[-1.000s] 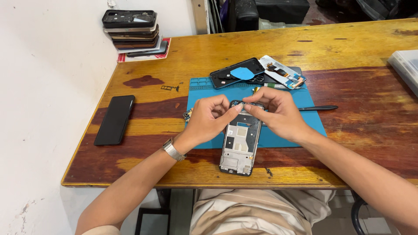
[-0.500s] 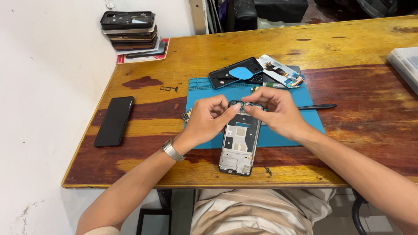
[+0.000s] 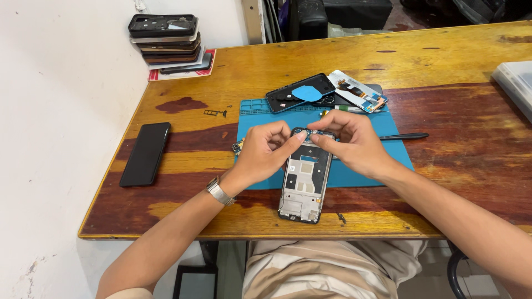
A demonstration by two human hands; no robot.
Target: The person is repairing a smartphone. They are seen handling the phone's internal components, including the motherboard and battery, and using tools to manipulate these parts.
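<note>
Phone mid-frame (image 3: 303, 185), opened, back cover absent, internal plates exposed: lay lengthwise over the near edge of the blue repair mat (image 3: 255, 111), top end gripped. Left hand (image 3: 265, 152) and right hand (image 3: 354, 141) were pinched together on the top edge, fingertips meeting over a small dark part; whether it was seated or loose could not be told. Disassembly was judged well advanced: detached black back cover with blue pick (image 3: 299, 93) and a separated display panel (image 3: 357, 91) were set aside at the mat's far end. A black stylus-like tool (image 3: 402, 136) lay just right. An intact black phone (image 3: 146, 153) lay well left on the wooden table (image 3: 443, 61); stacked phone cases (image 3: 165, 41) were noted at the far corner.
</note>
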